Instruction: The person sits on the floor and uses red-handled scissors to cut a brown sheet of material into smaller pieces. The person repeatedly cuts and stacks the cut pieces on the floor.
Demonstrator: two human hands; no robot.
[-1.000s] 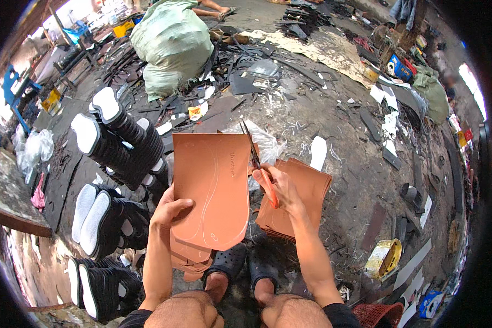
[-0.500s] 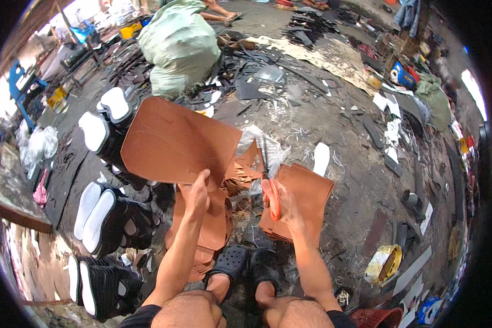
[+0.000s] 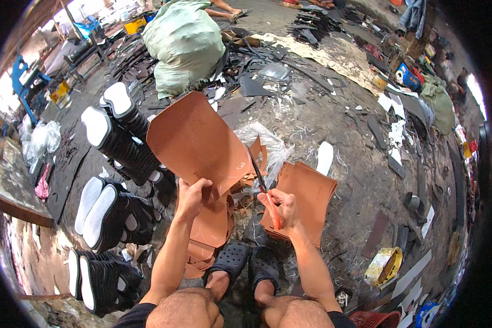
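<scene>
My left hand pinches the lower edge of a brown sheet, thumb on top, holding it raised and tilted. In my right hand is a pair of scissors with orange handles, fingers wrapped round them. Its dark blades point up and away, alongside the sheet's right edge near a pale pen mark. A stack of brown sheets lies on the floor right of my right hand. Below my left wrist, cut brown pieces lie piled, with pointed brown offcuts beyond the blades.
Stacks of black soles with white and grey tops stand at the left. A big pale green sack is at the back. A white insole and a yellow container lie to the right. My black clogs are close below the pieces.
The brown sheet has turned and shifted to the right, bringing its right edge to the blades. My right hand has tilted the scissors, their tips now leaning left.
</scene>
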